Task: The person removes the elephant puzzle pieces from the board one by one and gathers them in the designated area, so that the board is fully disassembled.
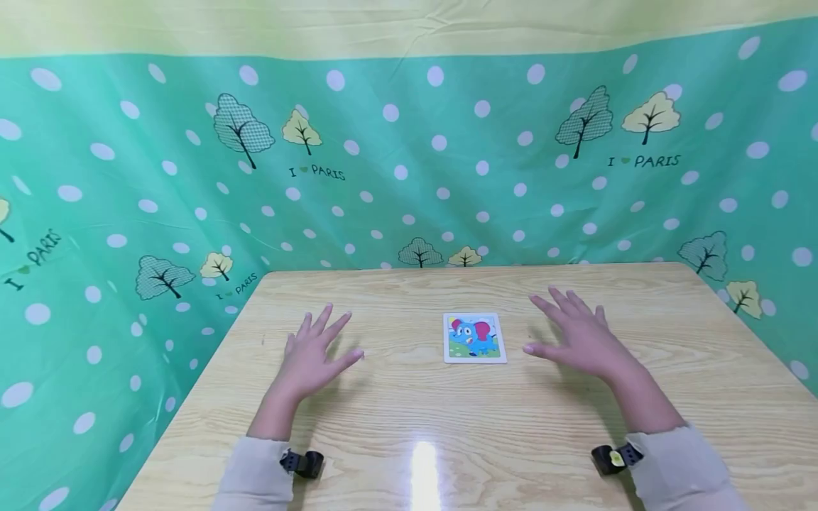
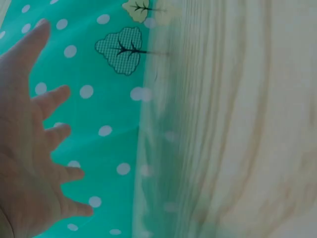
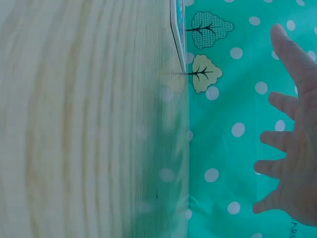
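Note:
A small square picture puzzle [image 1: 475, 338] with a white border lies flat on the wooden table, showing a blue elephant with pink ears. To its left, my left hand [image 1: 314, 360] hovers over the tabletop with fingers spread and nothing held. My right hand [image 1: 578, 341] is on the other side, nearer to the picture, its thumb and fingers also spread and free of any object. In the right wrist view, the edge of the picture [image 3: 179, 34] shows at the top, beyond the spread right hand [image 3: 292, 148]. The left wrist view shows the left hand [image 2: 29, 148] with its fingers apart.
The light wooden table [image 1: 383, 411] has a bright light reflection near its front. A green cloth [image 1: 358, 163] with white dots and printed trees hangs behind and along the sides. Each wrist wears a small black camera on a strap at the sleeve.

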A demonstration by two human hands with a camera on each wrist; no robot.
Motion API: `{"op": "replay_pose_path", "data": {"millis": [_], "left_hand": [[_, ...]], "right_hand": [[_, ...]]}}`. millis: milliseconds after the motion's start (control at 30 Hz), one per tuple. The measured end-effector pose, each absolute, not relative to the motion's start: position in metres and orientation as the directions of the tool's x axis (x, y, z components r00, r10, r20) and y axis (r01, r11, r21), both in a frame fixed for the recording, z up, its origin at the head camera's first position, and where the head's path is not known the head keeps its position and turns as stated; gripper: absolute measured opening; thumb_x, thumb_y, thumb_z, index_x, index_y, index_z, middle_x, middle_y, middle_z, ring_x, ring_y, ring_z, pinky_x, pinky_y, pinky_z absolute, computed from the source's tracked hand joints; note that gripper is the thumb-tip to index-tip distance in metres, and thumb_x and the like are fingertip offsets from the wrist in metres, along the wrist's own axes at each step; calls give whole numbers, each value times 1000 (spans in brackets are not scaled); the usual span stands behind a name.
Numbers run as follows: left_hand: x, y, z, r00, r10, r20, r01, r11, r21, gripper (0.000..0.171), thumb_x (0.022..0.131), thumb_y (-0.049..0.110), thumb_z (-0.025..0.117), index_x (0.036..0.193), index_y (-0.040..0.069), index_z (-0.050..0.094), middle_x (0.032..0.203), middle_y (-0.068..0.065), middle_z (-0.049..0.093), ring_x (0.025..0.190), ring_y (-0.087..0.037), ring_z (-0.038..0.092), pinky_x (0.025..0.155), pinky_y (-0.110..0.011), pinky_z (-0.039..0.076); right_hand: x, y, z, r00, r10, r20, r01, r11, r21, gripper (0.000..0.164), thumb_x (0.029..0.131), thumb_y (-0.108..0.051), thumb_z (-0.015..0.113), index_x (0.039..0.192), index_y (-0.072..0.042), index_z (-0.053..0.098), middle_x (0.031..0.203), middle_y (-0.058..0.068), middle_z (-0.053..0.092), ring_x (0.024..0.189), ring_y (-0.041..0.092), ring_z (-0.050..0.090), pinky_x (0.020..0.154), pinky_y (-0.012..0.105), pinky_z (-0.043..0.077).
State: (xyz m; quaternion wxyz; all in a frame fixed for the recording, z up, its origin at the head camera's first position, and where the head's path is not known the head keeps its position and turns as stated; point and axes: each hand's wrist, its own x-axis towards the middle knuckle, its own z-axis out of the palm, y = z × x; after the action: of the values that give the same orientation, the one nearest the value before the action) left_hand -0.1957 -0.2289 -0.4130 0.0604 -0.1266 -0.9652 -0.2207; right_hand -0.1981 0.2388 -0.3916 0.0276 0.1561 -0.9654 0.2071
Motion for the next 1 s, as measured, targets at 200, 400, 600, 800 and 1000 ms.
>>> {"op": "replay_pose_path", "data": {"millis": [200, 400, 600, 800, 1000], "left_hand": [[-198, -222, -416, -949, 226, 218, 308, 802, 511, 72, 98, 51, 64, 158, 18, 44, 171, -14, 20, 152, -53, 13, 109, -83, 13], [-203, -214, -417, -939, 244, 241, 341, 730, 592, 69, 98, 46, 66, 157, 15, 47, 170, -15, 21, 152, -52, 17, 109, -83, 15], [-207, -205, -419, -941, 256, 220, 336, 652, 679, 69, 97, 43, 69, 157, 15, 47, 170, -15, 20, 153, -49, 16, 110, -80, 19], [-208, -198, -420, -944, 266, 194, 321, 615, 721, 69, 97, 43, 70, 156, 15, 47, 171, -10, 21, 153, -47, 15, 112, -78, 19], [-211, -190, -420, -950, 263, 167, 296, 598, 745, 68, 96, 42, 71, 155, 16, 49, 170, -8, 23, 154, -45, 16, 113, -77, 18]], "right_hand": [[-200, 234, -393, -937, -323, 137, -350, 836, -422, 97, 86, -57, 79, 160, -9, 38, 165, 31, 22, 149, 60, 12, 110, 83, 5], [-203, 228, -394, -927, -349, 139, -372, 806, -460, 97, 85, -54, 82, 160, -9, 39, 164, 31, 23, 148, 58, 17, 112, 81, 10], [-208, 223, -396, -918, -376, 130, -388, 776, -498, 95, 85, -49, 83, 159, -9, 39, 164, 31, 25, 148, 58, 19, 112, 79, 15], [-212, 217, -398, -909, -396, 127, -401, 756, -517, 92, 86, -45, 84, 159, -9, 40, 163, 30, 26, 148, 57, 22, 111, 78, 21], [-216, 210, -400, -900, -417, 128, -416, 732, -540, 88, 86, -38, 85, 158, -9, 43, 163, 29, 29, 147, 56, 25, 111, 77, 24]]}}
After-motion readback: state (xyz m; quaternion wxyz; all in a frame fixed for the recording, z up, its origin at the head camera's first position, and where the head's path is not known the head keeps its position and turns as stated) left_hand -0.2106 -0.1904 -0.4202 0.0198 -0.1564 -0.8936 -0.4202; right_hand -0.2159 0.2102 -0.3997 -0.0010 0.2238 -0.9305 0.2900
